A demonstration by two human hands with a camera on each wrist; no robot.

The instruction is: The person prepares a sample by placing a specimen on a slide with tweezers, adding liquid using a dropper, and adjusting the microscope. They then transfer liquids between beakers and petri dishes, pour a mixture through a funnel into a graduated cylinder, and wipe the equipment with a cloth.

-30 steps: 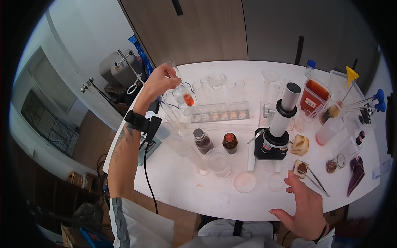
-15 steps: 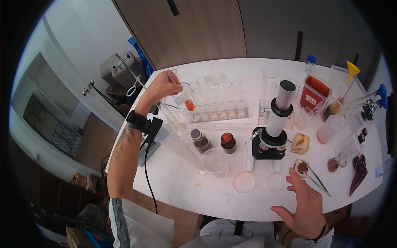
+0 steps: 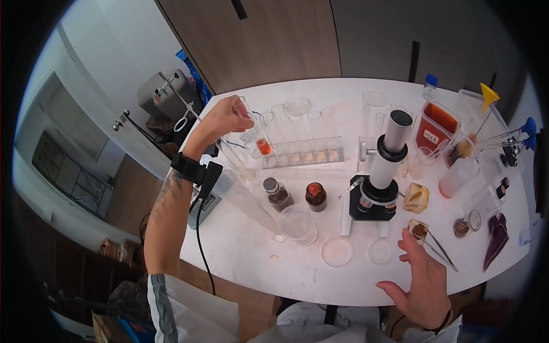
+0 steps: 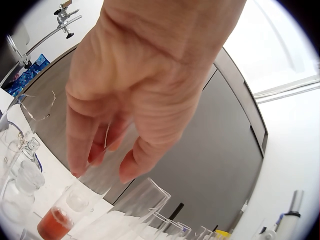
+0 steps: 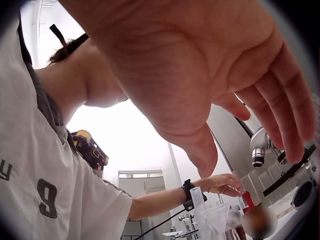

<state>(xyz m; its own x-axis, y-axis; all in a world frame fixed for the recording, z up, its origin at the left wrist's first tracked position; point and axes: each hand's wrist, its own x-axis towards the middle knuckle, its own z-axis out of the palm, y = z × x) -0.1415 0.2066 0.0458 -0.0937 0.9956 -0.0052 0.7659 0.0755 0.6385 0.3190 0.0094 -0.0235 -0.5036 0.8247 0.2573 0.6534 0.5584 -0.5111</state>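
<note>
My left hand [image 3: 226, 119] pinches the upper part of a clear test tube [image 3: 263, 146] with orange-red liquid in its bottom. In the head view, the tube's lower end stands right at the left end of a clear test tube rack [image 3: 303, 159], where several clear tubes stand in a row. The left wrist view shows the thumb and fingers around the tube above the red liquid [image 4: 55, 223]. My right hand [image 3: 423, 288] hovers over the table's front right, fingers loosely extended and holding nothing. Nearest to it are tweezers [image 3: 441, 251] and a small block with a brown top [image 3: 418, 230].
A microscope [image 3: 386, 166] stands right of centre. Before the rack are a dark-capped bottle [image 3: 278, 194], an amber dropper bottle [image 3: 315, 197] and a clear cup [image 3: 297, 226]. A red-liquid container [image 3: 432, 134] and yellow funnel [image 3: 488, 97] are at the back right.
My left hand has brought the test tube down and slightly right, toward the rack's left end. My right hand has hardly moved. The head view has shifted a little.
</note>
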